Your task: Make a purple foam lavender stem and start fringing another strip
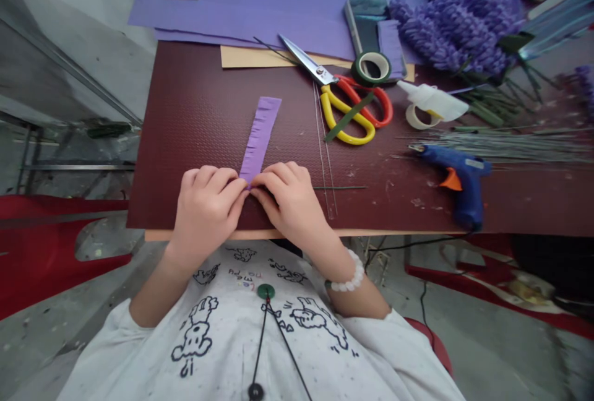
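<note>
A narrow purple paper strip [260,135] with fringed edges lies on a dark red textured mat [185,104] and runs away from me. My left hand [206,212] and my right hand [290,197] meet at its near end. Fingers of both hands pinch that end, which is mostly hidden beneath them. A thin green wire [338,187] lies on the mat just beyond my right hand.
Yellow-and-red-handled scissors [348,110], green tape [371,67] and a blue glue gun [464,181] lie to the right. Beyond are a phone [364,26], purple paper sheets [241,20], fuzzy purple flower sprays [455,17] and a bundle of wires [501,147]. The mat's near edge runs under my wrists.
</note>
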Demonstrator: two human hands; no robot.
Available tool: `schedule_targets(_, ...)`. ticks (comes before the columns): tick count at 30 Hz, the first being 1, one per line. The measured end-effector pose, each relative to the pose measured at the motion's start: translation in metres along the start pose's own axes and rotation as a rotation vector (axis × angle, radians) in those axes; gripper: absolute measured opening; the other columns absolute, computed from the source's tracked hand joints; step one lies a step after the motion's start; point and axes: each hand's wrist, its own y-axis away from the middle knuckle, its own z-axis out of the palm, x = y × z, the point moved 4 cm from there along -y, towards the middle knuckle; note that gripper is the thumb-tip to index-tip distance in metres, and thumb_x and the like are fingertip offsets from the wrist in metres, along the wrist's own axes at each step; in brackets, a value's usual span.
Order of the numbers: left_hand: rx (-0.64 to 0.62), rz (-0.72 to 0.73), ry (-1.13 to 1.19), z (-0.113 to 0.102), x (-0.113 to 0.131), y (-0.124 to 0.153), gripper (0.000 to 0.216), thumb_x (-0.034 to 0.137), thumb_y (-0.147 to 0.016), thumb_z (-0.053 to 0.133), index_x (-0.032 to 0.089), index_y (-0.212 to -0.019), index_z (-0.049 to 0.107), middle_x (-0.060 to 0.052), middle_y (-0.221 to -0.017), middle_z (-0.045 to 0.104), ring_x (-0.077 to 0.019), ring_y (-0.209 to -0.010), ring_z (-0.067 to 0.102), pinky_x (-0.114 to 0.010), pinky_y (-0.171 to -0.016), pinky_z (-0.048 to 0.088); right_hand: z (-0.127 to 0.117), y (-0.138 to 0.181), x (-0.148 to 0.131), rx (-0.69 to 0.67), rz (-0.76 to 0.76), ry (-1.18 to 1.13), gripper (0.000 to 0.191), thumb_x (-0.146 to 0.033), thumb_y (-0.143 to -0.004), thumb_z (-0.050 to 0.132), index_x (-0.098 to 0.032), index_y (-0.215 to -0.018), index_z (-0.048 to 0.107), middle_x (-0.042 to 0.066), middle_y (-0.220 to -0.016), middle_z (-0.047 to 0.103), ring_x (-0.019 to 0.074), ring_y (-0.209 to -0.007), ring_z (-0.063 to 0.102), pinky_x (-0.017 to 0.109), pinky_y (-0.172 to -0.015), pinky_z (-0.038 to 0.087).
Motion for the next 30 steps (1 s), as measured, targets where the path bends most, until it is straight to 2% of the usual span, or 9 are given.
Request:
schedule_targets(4, -0.037, -0.066, 0.017, 0.000, -0.001, -0.009, 0.015, 0.025, -0.089, 0.051, 0.020, -0.088, 0.065, -0.005, -0.092, 0.067, -0.0236, -0.086, 0.053, -0.040, -0.073, 0.039, -0.001, 0.006, -0.002, 0.088, -0.135, 0.084, 0.024, -0.024, -0.095, 0.041, -0.018, -0.094, 0.065, 0.006, -0.091, 0.064, 0.0192, -0.085, 0.047, 0.034, -0.077, 0.035)
schedule_targets(7, -0.047, -0.111, 0.034, 0.001, -0.002, -0.013, 0.014, 0.025, -0.087, 0.052, 0.019, -0.085, 0.064, -0.005, -0.090, 0.066, -0.0240, -0.085, 0.053, -0.040, -0.071, 0.039, 0.001, 0.003, -0.001, 0.081, -0.164, 0.124, 0.026, -0.024, -0.095, 0.041, -0.018, -0.088, 0.065, 0.007, -0.088, 0.063, 0.0201, -0.085, 0.045, 0.035, -0.076, 0.034)
schedule_targets(10, -0.080, -0.117, 0.058, 0.000, 0.000, -0.009, 0.012, 0.025, -0.086, 0.053, 0.018, -0.087, 0.062, -0.006, -0.091, 0.066, -0.0240, -0.085, 0.053, -0.039, -0.071, 0.039, 0.002, 0.000, -0.003, 0.020, -0.139, 0.103, 0.024, -0.021, -0.094, 0.040, -0.018, -0.085, 0.063, 0.007, -0.086, 0.062, 0.0206, -0.085, 0.044, 0.036, -0.076, 0.033)
schedule_targets(14, -0.096, -0.121, 0.119, -0.006, 0.000, 0.006, 0.022, 0.027, -0.084, 0.057, 0.018, -0.104, 0.059, -0.006, -0.096, 0.066, -0.0232, -0.087, 0.054, -0.038, -0.074, 0.041, -0.001, -0.002, -0.008, -0.100, -0.062, -0.006, 0.018, -0.018, -0.090, 0.045, -0.018, -0.080, 0.061, 0.005, -0.083, 0.060, 0.0199, -0.085, 0.044, 0.036, -0.080, 0.031)
schedule_targets(20, 0.006, -0.030, 0.054, -0.007, 0.003, 0.016, 0.010, 0.021, -0.085, 0.056, 0.022, -0.089, 0.065, -0.004, -0.093, 0.067, -0.0215, -0.089, 0.054, -0.037, -0.077, 0.040, -0.002, -0.004, -0.005, -0.158, 0.036, -0.167, 0.010, -0.019, -0.086, 0.056, -0.018, -0.078, 0.060, 0.001, -0.082, 0.062, 0.0177, -0.085, 0.047, 0.035, -0.082, 0.030)
schedule_targets(24, 0.035, -0.048, 0.019, -0.003, 0.003, 0.012, 0.010, 0.021, -0.085, 0.056, 0.019, -0.087, 0.065, -0.004, -0.088, 0.067, -0.0212, -0.083, 0.054, -0.036, -0.072, 0.040, -0.001, 0.000, -0.004, -0.064, 0.033, -0.111, 0.013, -0.024, -0.090, 0.052, -0.019, -0.082, 0.062, 0.004, -0.085, 0.063, 0.0186, -0.086, 0.048, 0.034, -0.080, 0.032)
schedule_targets(30, 0.000, -0.124, 0.050, -0.001, 0.003, 0.009, 0.009, 0.022, -0.086, 0.055, 0.019, -0.084, 0.063, -0.003, -0.084, 0.066, -0.0213, -0.083, 0.053, -0.036, -0.071, 0.039, -0.002, 0.013, -0.012, 0.146, -0.175, 0.055, 0.017, -0.022, -0.092, 0.049, -0.018, -0.090, 0.065, 0.005, -0.086, 0.065, 0.0184, -0.085, 0.048, 0.034, -0.081, 0.036)
